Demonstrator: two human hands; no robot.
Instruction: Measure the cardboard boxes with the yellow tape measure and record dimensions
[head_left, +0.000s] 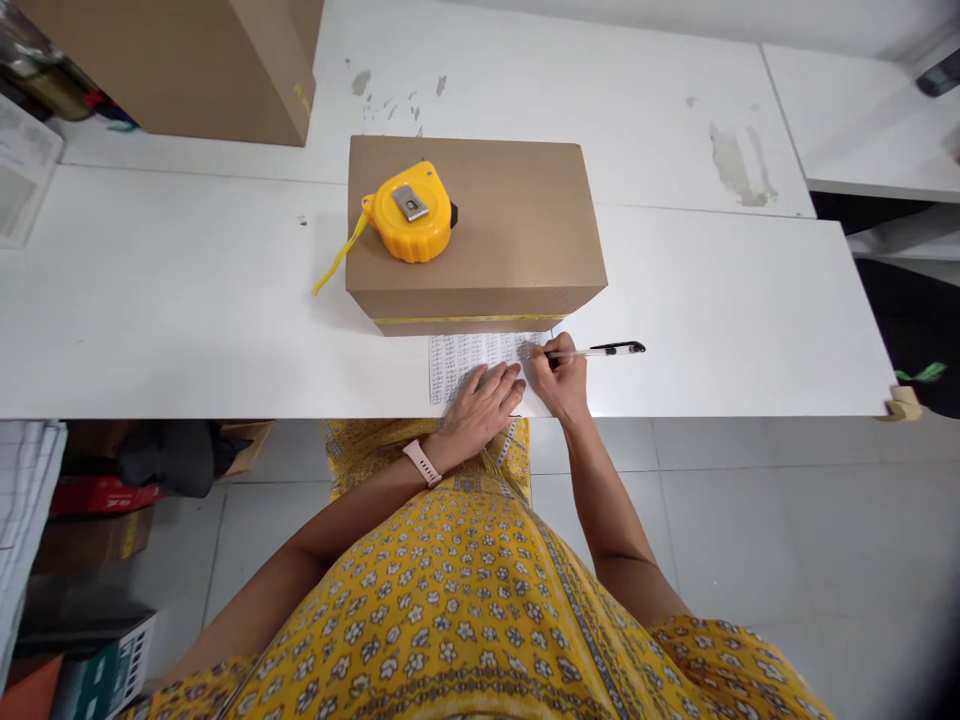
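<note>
My right hand (561, 380) is closed around a pen (611, 349) with a clear barrel and a black cap on its far end. The pen's tip meets a sheet of paper (450, 362) covered in columns of small handwriting. My left hand (484, 405) lies flat on the lower part of that sheet, fingers stretched out. Just behind the paper stands a closed brown cardboard box (517, 220), which may cover the sheet's far edge. On top of the box, toward its left, rests a yellow tape measure (412, 215) with a metal clip and a yellow wrist strap.
The white table (187, 300) ends right in front of my body. A larger cardboard box (217, 70) stands at the back left, near a clear plastic container (22, 170). A small beige corner guard (902, 403) sits at the table's right corner. Boxes lie below on the left.
</note>
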